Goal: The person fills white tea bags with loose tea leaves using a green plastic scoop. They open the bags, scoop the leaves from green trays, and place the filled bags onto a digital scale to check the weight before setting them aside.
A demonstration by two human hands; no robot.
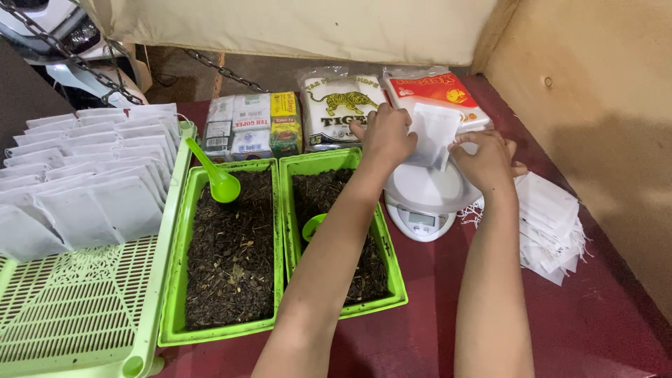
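Both forearms enter from the bottom edge and reach away toward the far side of a dark red table [602,329]. Left hand [385,133] and right hand [486,157] meet over a small white kitchen scale [423,199], and between them they hold a white paper bag [435,133].

Bag: flat, rectangular, thin and slightly see-through, unmarked on the visible face. It hangs upright above the round scale plate; whether its lower edge touches the plate cannot be told. Left fingers are curled around its left edge, right fingers pinch its right side near the lower corner. Whether its mouth is open cannot be told.

Just right of the right wrist lies a loose pile of similar white bags [553,227] with threads showing at its left edge.

Left of the scale stand two green trays filled with dark dry leaves. Near tray [399,280] passes under the left forearm and contains a small green scoop [313,226], partly hidden. Far tray [173,294] contains a larger green scoop [218,178], its bowl resting on the leaves.

At far left, a pale green slatted rack [77,308] carries overlapping rows of white bags [84,175].

Behind the trays, printed packets [252,126] lie side by side along the table's back edge.
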